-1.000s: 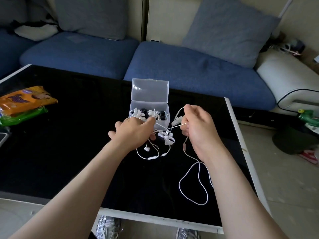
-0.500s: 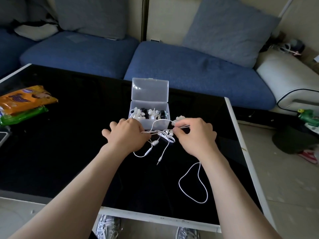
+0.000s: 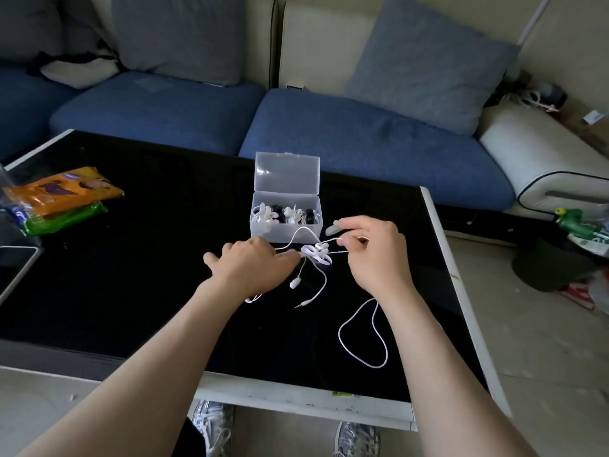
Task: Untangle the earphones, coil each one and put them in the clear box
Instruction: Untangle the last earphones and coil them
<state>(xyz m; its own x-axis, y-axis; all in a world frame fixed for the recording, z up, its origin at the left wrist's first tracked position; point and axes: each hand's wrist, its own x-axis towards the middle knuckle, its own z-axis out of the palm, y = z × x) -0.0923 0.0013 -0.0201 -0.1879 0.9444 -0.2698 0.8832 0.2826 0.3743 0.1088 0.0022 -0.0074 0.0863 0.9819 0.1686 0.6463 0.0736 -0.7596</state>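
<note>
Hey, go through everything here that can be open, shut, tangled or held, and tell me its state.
Box: lid up, coiled sets inside.
Earphones: tangled, not yet coiled or boxed.
Left hand: holds the tangle at its fingertips.
Right hand: pinches a cable from the tangle.
Phone: screen dark.

Single view, head-worn, wide-angle. The camera looks forward and steeply down across the black bench [image 3: 131, 291] from its near edge. The person's two forearms [image 3: 158, 374] enter from the bottom of frame and reach mid-frame at close range. Shoes [image 3: 214, 423] show under the near rim. The blue sofa [image 3: 362, 136] lines the far side, facing the camera. Straight edges bow toward the frame borders.
</note>
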